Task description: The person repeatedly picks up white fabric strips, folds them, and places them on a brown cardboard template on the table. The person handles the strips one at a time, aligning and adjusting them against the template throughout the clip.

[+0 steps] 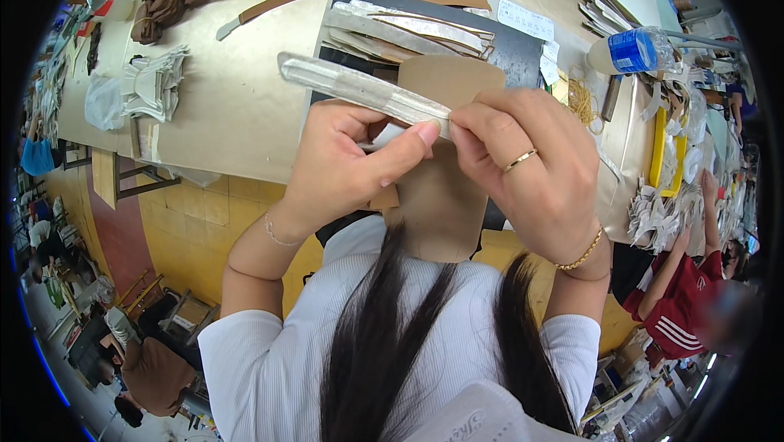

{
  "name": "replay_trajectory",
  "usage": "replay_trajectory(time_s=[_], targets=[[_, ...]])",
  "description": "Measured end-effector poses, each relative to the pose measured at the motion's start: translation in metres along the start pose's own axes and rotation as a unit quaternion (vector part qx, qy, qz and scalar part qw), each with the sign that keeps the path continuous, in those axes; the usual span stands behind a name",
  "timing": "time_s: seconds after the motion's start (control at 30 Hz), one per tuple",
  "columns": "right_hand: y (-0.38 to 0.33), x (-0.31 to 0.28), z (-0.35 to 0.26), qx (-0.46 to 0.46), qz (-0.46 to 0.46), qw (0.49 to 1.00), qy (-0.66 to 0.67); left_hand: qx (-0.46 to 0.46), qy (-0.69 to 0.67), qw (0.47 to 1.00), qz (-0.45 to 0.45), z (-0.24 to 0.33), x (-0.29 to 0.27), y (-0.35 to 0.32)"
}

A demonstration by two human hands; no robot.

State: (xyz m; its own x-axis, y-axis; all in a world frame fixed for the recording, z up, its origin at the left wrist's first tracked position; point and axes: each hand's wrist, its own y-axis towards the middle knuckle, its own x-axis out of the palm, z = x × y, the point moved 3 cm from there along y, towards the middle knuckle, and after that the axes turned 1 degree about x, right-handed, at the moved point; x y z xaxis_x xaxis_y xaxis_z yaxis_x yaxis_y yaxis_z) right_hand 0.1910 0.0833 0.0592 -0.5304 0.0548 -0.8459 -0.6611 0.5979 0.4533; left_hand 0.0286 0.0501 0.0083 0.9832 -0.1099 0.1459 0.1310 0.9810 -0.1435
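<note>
Pinching a pale strip, upper centre, the right hand could crease it by uneven pulling; the left hand, partly hidden, seemingly grips it.

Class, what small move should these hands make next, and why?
Perhaps the left hand should slide its grip along the pale strip toward the far end, since that end juts out unheld while the right hand pinches the opposite end.

Yellow floor (reddish stripe), tan table
</note>
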Motion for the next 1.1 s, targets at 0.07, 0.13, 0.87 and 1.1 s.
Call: replay_trajectory(time_s=[0.07,0.13,0.87,1.1], targets=[[0.001,-0.001,0.001,0.009,0.012,1.0,-0.003,-0.017,0.011,1.0,-0.006,-0.001,-0.001,0.0],[0.003,-0.003,0.003,0.029,0.034,0.999,-0.012,-0.05,0.037,0.998,-0.019,-0.001,-0.004,-0.001],[-0.004,0.003,-0.001,-0.042,-0.001,0.999,-0.034,-0.012,-0.003,1.0,-0.001,-0.008,0.001,-0.002],[0.003,0.001,0.005,-0.036,0.042,0.998,-0.008,-0.076,-0.019,0.997,0.01,-0.003,0.003,-0.004]])
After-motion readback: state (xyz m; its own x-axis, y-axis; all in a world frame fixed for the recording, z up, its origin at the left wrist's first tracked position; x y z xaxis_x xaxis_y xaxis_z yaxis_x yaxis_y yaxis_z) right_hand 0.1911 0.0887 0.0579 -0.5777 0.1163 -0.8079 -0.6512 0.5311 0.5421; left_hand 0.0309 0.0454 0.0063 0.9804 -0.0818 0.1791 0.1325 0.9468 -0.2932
